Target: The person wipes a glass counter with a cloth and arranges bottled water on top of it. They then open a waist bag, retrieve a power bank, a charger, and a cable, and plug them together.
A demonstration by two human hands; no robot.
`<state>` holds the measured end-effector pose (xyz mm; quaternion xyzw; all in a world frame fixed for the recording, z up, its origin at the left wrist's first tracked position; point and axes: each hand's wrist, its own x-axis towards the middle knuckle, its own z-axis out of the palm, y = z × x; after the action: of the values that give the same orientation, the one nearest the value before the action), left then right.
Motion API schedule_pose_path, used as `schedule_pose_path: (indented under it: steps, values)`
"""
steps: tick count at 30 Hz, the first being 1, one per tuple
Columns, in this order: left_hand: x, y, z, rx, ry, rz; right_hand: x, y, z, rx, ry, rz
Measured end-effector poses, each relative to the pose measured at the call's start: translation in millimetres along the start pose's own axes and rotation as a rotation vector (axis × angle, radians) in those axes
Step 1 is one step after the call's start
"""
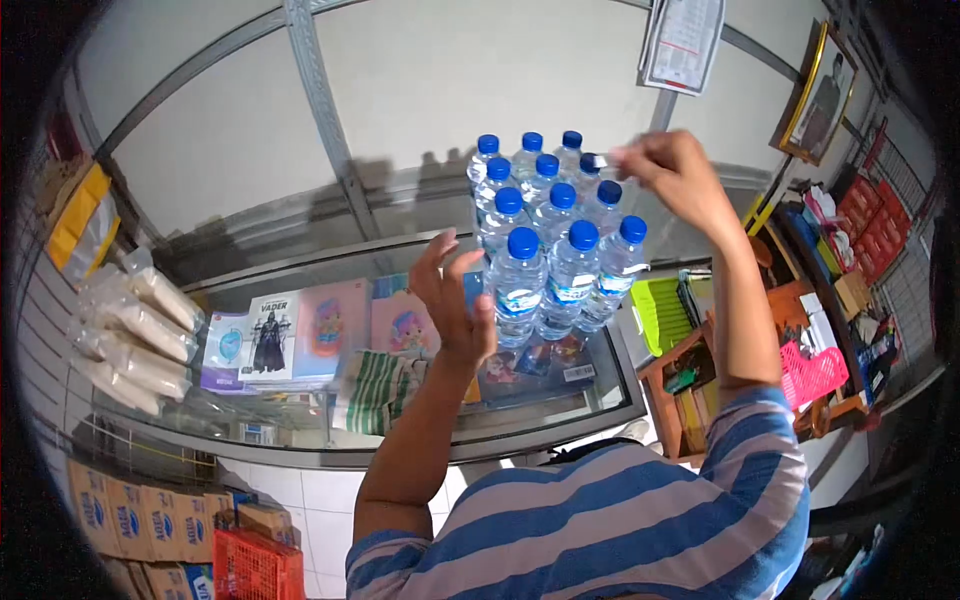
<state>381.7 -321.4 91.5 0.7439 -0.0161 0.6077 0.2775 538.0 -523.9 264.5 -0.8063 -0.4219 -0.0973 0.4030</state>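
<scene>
Bottles (522, 285) parked nr R edge of glass surface (300, 458), L grip (450, 305) half-open & empty beside em, R grip (675, 178) blurred, state unclear tbh. AQUA boxes (145, 515) stacked below L end.

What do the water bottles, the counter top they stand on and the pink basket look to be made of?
Bottles: thin, glossy plastic, judging by the clear, rippled walls; the blue caps look like opaque plastic.
Counter top: smooth glass, probably, since goods show through it.
Pink basket: likely molded plastic, from its even color and cut-out holes.
</scene>
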Motion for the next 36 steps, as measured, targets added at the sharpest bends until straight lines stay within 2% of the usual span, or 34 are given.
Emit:
schedule_pose_path:
  steps: [1, 4, 6, 12, 17, 21, 26, 32, 36]
  values:
    - [0, -1, 0, 0.017, 0.009, -0.003, 12, -15, 10, -0.108, -0.104, -0.071]
    - [0, -7, 1, -0.014, 0.049, -0.002, 47, -34, 51, -0.187, -0.177, -0.115]
    - [0, -10, 0, -0.051, 0.076, -0.007, 61, -34, 73, -0.496, -0.237, -0.155]
    - [3, -7, -8, 0.008, 0.057, -0.037, 77, -8, 100, -0.378, -0.416, -0.131]
    - [3, -6, -6, 0.005, 0.039, -0.016, 80, 9, 109, -0.161, -0.384, -0.107]
    - [4, -2, -5, -0.038, 0.038, -0.020, 73, 2, 117, -0.414, -0.272, -0.206]
    - [3, -3, -4, -0.019, 0.035, -0.032, 71, -6, 117, -0.657, -0.280, -0.256]
    - [4, -6, -3, -0.043, 0.043, -0.034, 72, -10, 115, -0.821, -0.239, -0.315]
    - [5, -8, -4, -0.081, 0.079, -0.074, 64, -20, 102, -0.809, -0.095, -0.297]
